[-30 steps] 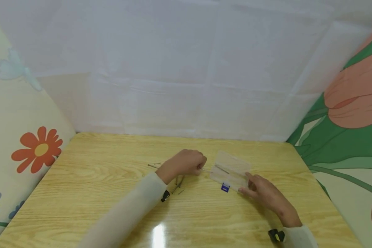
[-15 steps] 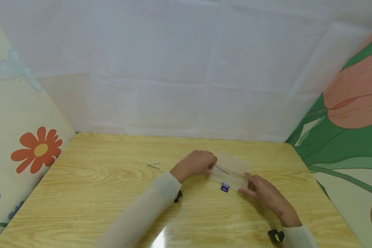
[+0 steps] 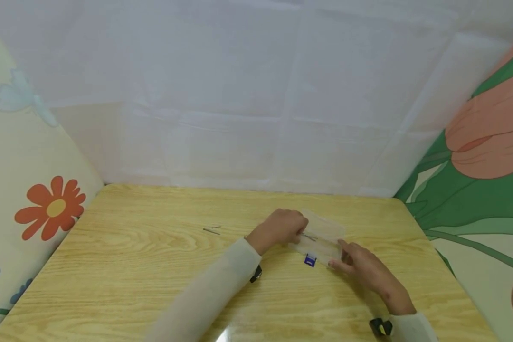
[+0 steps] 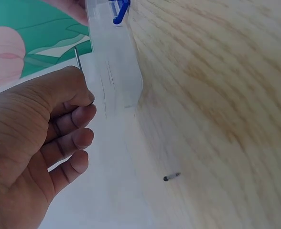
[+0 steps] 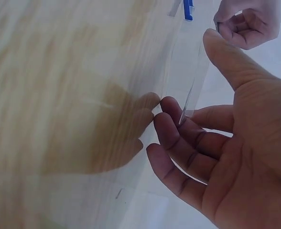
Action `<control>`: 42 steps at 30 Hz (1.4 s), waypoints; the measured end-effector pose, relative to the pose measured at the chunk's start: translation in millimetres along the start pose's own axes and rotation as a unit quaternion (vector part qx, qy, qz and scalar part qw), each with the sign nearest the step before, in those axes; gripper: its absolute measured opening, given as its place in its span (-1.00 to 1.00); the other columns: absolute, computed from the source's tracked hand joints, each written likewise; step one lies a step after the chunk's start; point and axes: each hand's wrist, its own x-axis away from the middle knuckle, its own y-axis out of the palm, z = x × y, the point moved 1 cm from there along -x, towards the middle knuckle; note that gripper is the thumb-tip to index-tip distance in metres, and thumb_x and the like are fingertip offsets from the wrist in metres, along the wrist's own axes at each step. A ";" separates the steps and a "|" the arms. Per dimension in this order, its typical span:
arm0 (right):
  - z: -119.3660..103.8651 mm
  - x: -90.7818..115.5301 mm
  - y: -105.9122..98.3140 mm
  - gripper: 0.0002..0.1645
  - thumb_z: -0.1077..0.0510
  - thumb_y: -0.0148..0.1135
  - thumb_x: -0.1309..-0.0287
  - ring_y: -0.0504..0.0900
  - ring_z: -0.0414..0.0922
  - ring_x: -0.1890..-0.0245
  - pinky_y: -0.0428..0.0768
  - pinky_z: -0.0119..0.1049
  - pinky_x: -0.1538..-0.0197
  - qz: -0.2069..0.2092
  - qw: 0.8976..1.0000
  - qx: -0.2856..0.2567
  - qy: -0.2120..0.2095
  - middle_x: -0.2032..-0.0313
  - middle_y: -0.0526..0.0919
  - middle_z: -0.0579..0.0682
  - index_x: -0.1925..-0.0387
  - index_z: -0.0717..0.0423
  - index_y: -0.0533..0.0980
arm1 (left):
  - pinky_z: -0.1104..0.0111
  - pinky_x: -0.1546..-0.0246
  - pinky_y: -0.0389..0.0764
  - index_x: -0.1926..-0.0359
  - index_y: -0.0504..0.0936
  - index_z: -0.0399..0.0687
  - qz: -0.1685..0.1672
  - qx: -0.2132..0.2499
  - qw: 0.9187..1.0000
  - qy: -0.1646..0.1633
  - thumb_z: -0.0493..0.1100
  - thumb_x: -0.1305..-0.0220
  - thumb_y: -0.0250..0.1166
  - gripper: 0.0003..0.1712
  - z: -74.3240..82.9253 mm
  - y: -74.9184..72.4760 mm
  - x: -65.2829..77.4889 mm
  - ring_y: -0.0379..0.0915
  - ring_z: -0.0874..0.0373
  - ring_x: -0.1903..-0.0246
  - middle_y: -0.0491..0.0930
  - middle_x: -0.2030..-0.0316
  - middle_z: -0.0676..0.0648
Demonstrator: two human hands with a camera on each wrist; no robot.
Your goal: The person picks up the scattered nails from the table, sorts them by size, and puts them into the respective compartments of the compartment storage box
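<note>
No writing can be read. The small blue plastic latch [image 3: 310, 259] on the near side of the clear plastic box [image 3: 325, 225] bears a pale mark, too small to make out; the yellow patch on the black wrist-worn device [image 3: 377, 326] at near right is equally illegible.

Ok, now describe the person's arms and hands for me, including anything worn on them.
The left sleeve and right sleeve are long, plain and off-white. The left hand and right hand are ungloved, with no rings showing. Near each sleeve's end is something small and black: the left black device shows little detail, while the right black device bears a yellowish mark.
</note>
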 end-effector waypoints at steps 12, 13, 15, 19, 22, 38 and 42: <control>1.7 -1.3 -0.2 -0.08 -0.15 0.36 -0.32 0.47 -0.18 0.36 0.52 -0.16 0.23 -0.005 1.000 -0.005 0.004 0.33 0.52 -0.09 -0.38 0.45 0.32 | 0.43 0.51 0.39 0.12 0.62 0.04 0.000 -0.036 0.999 -0.018 -0.11 -0.41 0.31 -0.91 3.8 0.1 0.3 0.35 0.27 0.44 0.55 0.30 0.08; 1.7 -1.1 0.1 -0.09 -0.15 0.36 -0.32 0.48 -0.18 0.36 0.52 -0.15 0.23 -0.005 1.000 -0.005 0.004 0.33 0.52 -0.09 -0.38 0.45 0.33 | 0.44 0.52 0.38 0.14 0.62 0.04 0.003 -0.034 0.999 -0.018 -0.13 -0.41 0.29 -0.93 3.6 0.0 1.5 0.34 0.27 0.45 0.54 0.31 0.09; 1.7 -0.4 0.3 -0.08 -0.15 0.36 -0.31 0.48 -0.17 0.36 0.52 -0.14 0.22 -0.007 1.000 -0.007 0.006 0.32 0.53 -0.08 -0.38 0.46 0.32 | 0.44 0.54 0.35 0.19 0.60 0.05 0.007 -0.028 0.999 -0.017 -0.14 -0.41 0.27 -0.98 3.0 -0.4 3.9 0.31 0.27 0.46 0.51 0.34 0.10; 2.4 0.5 1.2 -0.07 -0.15 0.36 -0.31 0.50 -0.18 0.35 0.53 -0.13 0.21 -0.005 1.000 -0.007 0.008 0.32 0.53 -0.08 -0.38 0.47 0.31 | 0.44 0.54 0.35 0.22 0.60 0.06 0.014 -0.016 1.000 -0.016 -0.12 -0.41 0.28 -0.96 2.2 -1.6 10.1 0.33 0.28 0.47 0.51 0.35 0.11; 2.5 0.7 1.4 -0.05 -0.16 0.36 -0.31 0.50 -0.18 0.35 0.53 -0.13 0.21 -0.005 1.000 -0.009 0.006 0.31 0.54 -0.09 -0.39 0.47 0.30 | 0.44 0.56 0.36 0.21 0.63 0.07 0.015 -0.015 1.000 -0.015 -0.11 -0.41 0.28 -0.96 1.9 -2.3 15.3 0.34 0.28 0.48 0.51 0.36 0.12; -0.5 -0.3 -1.6 0.00 -0.18 0.34 -0.32 0.55 -0.17 0.28 0.58 -0.07 0.13 -0.012 1.000 -0.003 0.011 0.27 0.58 -0.06 -0.40 0.52 0.25 | 0.42 0.50 0.42 0.21 0.68 0.05 0.040 -0.017 0.999 -0.011 -0.15 -0.35 0.28 -0.94 -9.6 -10.3 53.0 0.37 0.28 0.47 0.58 0.35 0.09; -1.2 0.4 -1.2 0.00 -0.17 0.35 -0.32 0.55 -0.16 0.28 0.57 -0.07 0.13 -0.014 1.000 -0.007 0.014 0.28 0.57 -0.06 -0.40 0.53 0.25 | 0.40 0.54 0.34 0.26 0.67 0.04 0.038 -0.024 0.999 -0.014 -0.14 -0.36 0.29 -0.95 -12.4 -12.4 64.6 0.29 0.27 0.50 0.54 0.40 0.08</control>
